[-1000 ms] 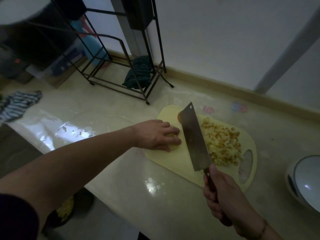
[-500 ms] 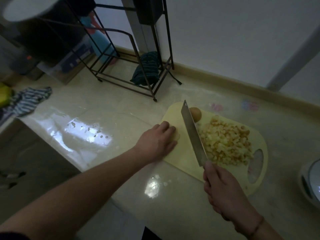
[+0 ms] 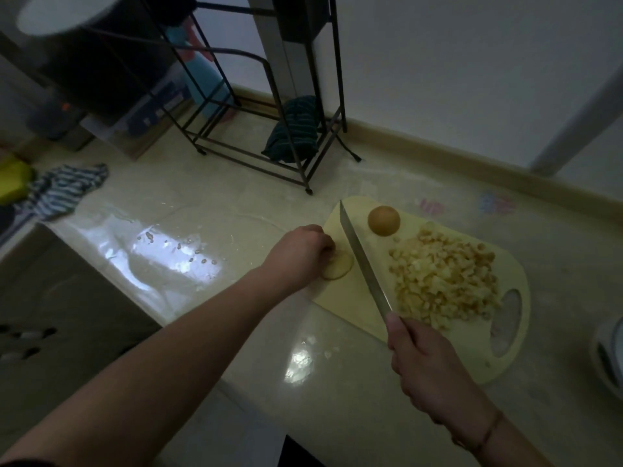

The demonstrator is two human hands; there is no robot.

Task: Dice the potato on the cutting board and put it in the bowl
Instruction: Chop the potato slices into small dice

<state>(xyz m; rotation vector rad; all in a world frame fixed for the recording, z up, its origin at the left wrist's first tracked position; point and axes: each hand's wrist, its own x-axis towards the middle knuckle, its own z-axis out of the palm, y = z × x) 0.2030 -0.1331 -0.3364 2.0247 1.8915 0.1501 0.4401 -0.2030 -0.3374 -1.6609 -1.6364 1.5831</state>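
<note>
Right hand [image 3: 428, 362] nearest, fingers wrapped round the knife [image 3: 364, 261] handle. Blade on edge, long axis running from those fingers away and left across the cutting board [image 3: 347, 298]; it stands between uncut and cut stock, probably lined up for the next cut.

Left hand [image 3: 298, 252], left of the blade: fingers curled down, tips pinning a flat potato slice [image 3: 338, 269] on the board's left edge, likely knuckles tucked to keep clear of the edge. Slice lies flat, round, no clear long axis; close to the blade, contact unclear.

Right of the blade: diced potato pile [image 3: 445, 281].

Beyond the blade tip: rounded potato end piece [image 3: 383, 220], uncut.

Bowl [image 3: 610, 355] at far right desk edge, nothing in it that I can see.
</note>
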